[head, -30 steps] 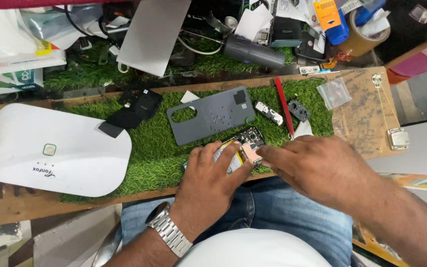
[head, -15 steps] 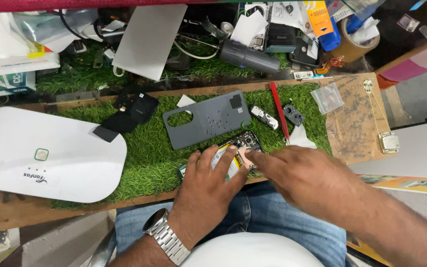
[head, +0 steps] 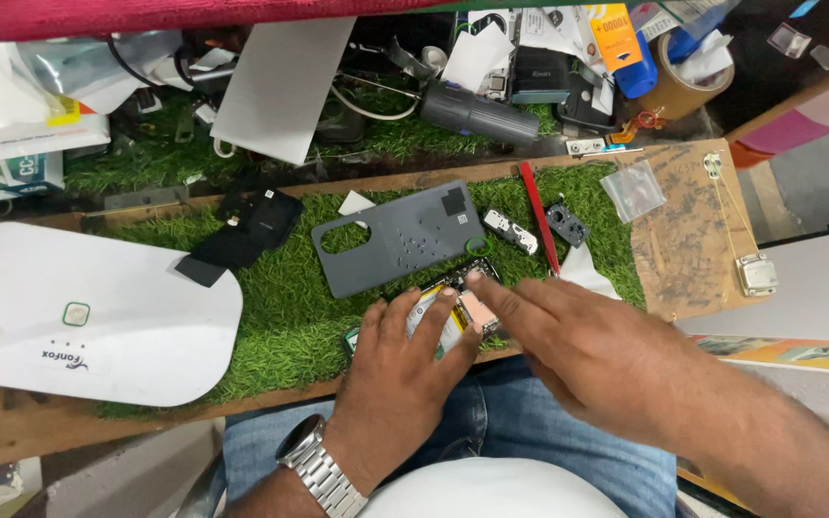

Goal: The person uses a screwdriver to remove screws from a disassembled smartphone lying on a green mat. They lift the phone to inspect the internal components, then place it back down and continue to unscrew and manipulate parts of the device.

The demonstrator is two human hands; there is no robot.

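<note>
An opened phone (head: 453,299) with its insides showing lies on the green turf mat (head: 280,307) near the front edge. My left hand (head: 400,379), with a metal watch on the wrist, lies flat over the phone's near end and holds it down. From the right, my right hand (head: 578,350) reaches in with fingers stretched out, and its fingertips touch the top of the phone's exposed board. The grey back cover (head: 400,240), with several small screws on it, lies just beyond the phone.
A white rounded device (head: 88,317) sits at the left. A black flat part (head: 247,228), a red-handled tool (head: 539,225), small phone modules (head: 510,230), a clear bag (head: 633,190) and a small metal part (head: 755,274) lie around. Cluttered tools and papers fill the back shelf.
My right hand has stretched its fingers out and slid slightly left onto the phone's top. The left hand keeps pressing the phone. The view has shifted a little.
</note>
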